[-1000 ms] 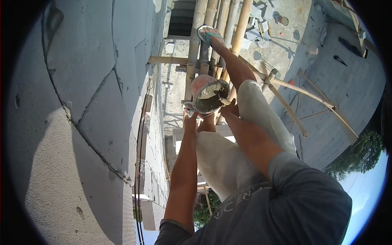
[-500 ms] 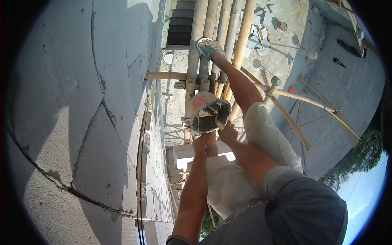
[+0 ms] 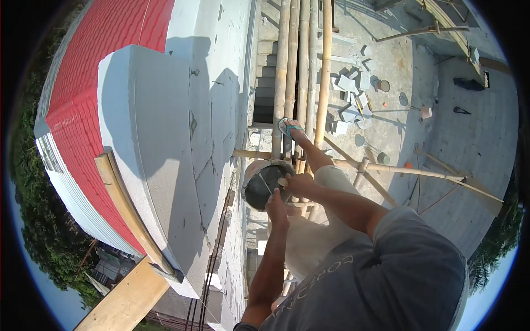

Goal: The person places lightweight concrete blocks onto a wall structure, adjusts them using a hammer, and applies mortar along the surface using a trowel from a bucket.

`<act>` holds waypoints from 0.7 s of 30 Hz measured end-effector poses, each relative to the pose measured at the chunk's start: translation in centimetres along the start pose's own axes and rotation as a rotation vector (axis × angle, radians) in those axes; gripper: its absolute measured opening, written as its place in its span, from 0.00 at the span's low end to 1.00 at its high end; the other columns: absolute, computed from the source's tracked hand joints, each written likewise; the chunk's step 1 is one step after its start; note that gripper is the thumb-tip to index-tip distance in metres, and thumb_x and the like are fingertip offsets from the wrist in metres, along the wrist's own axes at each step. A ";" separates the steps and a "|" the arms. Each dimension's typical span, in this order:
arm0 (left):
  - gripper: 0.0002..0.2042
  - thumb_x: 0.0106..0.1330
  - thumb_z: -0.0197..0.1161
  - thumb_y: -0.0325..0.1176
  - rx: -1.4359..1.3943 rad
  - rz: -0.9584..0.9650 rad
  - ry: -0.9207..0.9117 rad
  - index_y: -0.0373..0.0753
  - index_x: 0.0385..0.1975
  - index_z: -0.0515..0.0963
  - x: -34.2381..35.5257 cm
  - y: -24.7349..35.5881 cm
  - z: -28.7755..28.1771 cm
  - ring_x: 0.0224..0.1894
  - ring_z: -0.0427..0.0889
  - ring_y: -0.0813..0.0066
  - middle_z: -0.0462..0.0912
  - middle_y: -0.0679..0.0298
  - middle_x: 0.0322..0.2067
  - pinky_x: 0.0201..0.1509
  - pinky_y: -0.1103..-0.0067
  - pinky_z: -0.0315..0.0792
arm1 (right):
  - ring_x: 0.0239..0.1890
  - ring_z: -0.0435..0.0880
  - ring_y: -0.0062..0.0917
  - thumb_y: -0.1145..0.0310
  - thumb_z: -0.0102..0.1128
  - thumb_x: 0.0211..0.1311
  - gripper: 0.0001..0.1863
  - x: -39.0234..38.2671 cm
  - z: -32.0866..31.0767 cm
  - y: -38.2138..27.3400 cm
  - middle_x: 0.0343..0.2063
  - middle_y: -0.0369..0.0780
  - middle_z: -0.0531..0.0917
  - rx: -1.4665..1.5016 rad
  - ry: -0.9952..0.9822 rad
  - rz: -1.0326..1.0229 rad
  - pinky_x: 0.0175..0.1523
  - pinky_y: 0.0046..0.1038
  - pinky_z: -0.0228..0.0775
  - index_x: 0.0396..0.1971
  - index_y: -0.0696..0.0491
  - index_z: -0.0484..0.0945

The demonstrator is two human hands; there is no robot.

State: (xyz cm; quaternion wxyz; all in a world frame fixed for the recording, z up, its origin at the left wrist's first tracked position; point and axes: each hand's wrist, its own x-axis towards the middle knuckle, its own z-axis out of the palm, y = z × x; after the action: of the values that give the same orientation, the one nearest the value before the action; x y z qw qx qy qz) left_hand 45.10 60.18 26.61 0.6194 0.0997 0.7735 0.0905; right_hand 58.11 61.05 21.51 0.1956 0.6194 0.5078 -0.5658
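A round bucket point(image 3: 247, 193) with a mortar-crusted rim and dark inside hangs in front of me, over the bamboo poles. My left hand point(image 3: 276, 209) is closed on its thin bucket handle, which crosses the opening as a pale line. In my right hand point(image 3: 301, 186) is a light, wooden-looking tool handle point(image 3: 282, 181), held at the bucket's right rim. The working end of that tool is hidden, so I cannot tell its kind. Both hands are close together at the bucket.
Bamboo poles point(image 3: 303, 71) form a narrow scaffold, with my sandalled foot point(image 3: 292, 129) on them. A pale block wall point(image 3: 182, 110) rises at left, with a wooden level-like bar point(image 3: 130, 204) against it. Far below right lie broken blocks point(image 3: 348, 83) on the ground.
The bucket has come up and leftward, its opening now facing me more. Both hands moved with it. My view has risen, showing the wall's top and a red roof.
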 end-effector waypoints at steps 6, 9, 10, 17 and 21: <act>0.10 0.69 0.61 0.41 -0.230 0.136 -0.196 0.46 0.29 0.70 -7.4 8.1 -1.7 0.12 0.54 0.90 0.61 0.78 0.17 0.14 0.84 0.48 | 0.44 0.86 0.42 0.57 0.53 0.63 0.29 -6.6 -8.9 -0.2 0.41 0.48 0.85 0.045 0.045 0.029 0.48 0.43 0.76 0.60 0.58 0.68; 0.10 0.69 0.62 0.39 -0.302 0.144 -0.251 0.47 0.28 0.68 -10.2 12.1 -0.4 0.12 0.54 0.89 0.58 0.79 0.16 0.14 0.83 0.47 | 0.55 0.80 0.47 0.50 0.56 0.58 0.36 -7.9 -12.1 0.6 0.48 0.57 0.80 0.088 0.040 0.007 0.58 0.42 0.72 0.58 0.64 0.70; 0.11 0.69 0.63 0.38 -0.166 0.295 -0.259 0.47 0.28 0.67 -11.1 13.2 0.1 0.12 0.54 0.89 0.57 0.78 0.16 0.14 0.83 0.47 | 0.53 0.81 0.46 0.50 0.57 0.57 0.35 -8.3 -13.2 1.0 0.47 0.55 0.82 0.012 0.111 -0.023 0.58 0.42 0.72 0.56 0.63 0.71; 0.10 0.69 0.62 0.37 -0.376 0.153 -0.397 0.47 0.27 0.68 -17.4 19.7 3.2 0.11 0.53 0.89 0.61 0.76 0.15 0.13 0.84 0.46 | 0.47 0.85 0.43 0.49 0.54 0.58 0.29 -15.0 -21.2 2.6 0.41 0.50 0.85 0.016 0.250 -0.023 0.52 0.43 0.75 0.51 0.56 0.78; 0.10 0.71 0.59 0.38 -0.271 0.186 -0.392 0.50 0.25 0.70 -20.9 21.2 4.8 0.12 0.56 0.88 0.62 0.78 0.15 0.14 0.84 0.47 | 0.41 0.85 0.45 0.50 0.51 0.64 0.27 -19.7 -24.1 3.1 0.37 0.50 0.85 -0.165 0.227 -0.141 0.47 0.46 0.77 0.60 0.47 0.70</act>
State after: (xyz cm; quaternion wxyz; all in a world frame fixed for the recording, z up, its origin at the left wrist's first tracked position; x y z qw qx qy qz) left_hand 55.11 75.12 50.81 0.7542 0.1025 0.6069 0.2288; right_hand 75.96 71.46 45.01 0.1469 0.6242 0.6136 -0.4607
